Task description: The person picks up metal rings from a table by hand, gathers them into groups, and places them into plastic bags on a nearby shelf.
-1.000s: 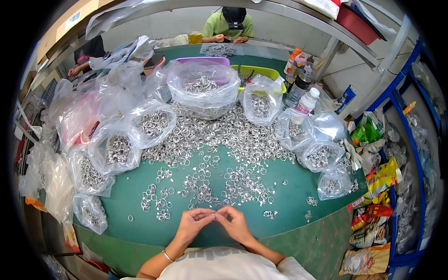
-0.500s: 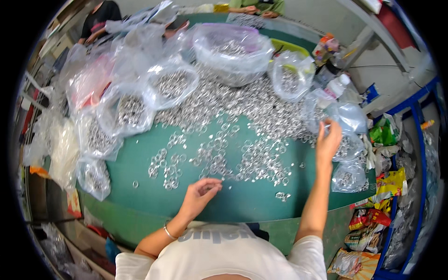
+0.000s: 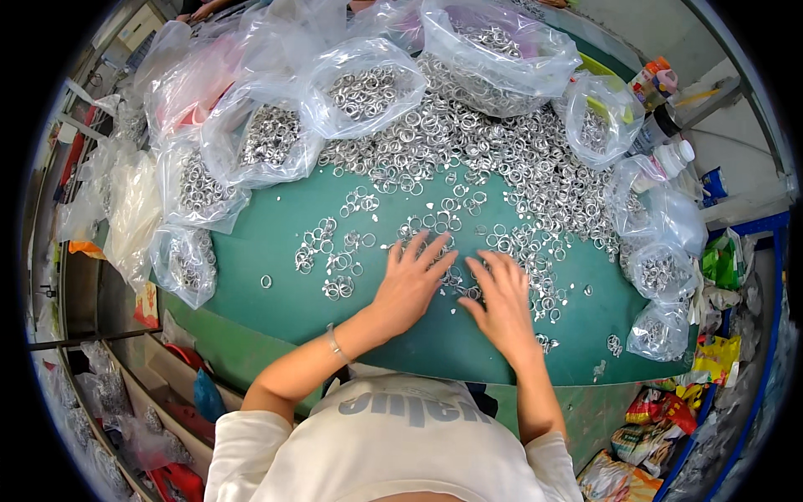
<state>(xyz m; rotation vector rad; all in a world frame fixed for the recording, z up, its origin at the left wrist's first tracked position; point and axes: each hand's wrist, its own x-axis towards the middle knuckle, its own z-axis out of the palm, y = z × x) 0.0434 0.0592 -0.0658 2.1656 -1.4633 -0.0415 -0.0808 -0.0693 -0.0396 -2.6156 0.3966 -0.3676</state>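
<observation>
Both of my hands lie over loose silver rings in the middle of a green tabletop point(image 3: 251, 314). With fingers spread, my left hand point(image 3: 411, 280) touches a small group of rings point(image 3: 431, 222). My right hand point(image 3: 502, 299) is just beside it, fingers stretched forward at the edge of another scattered group of rings point(image 3: 542, 259). Neither hand grips anything that I can see; some rings are hidden beneath the fingers. A further cluster of rings point(image 3: 318, 243) lies left of my left hand. Beyond, a large heap of silver rings point(image 3: 468, 138) spreads across the table.
Open plastic bags of rings border the heap: a big one point(image 3: 502, 75) at the back, others point(image 3: 364, 88) point(image 3: 188, 263) along the left, and small bags point(image 3: 657, 330) at the right. A white bottle point(image 3: 673, 157) stands back right. Coloured packets point(image 3: 661, 410) fill a blue rack.
My right hand has come from the bags at the right to the middle rings. My left hand has moved forward and opened. The view has shifted, bringing the tabletop closer.
</observation>
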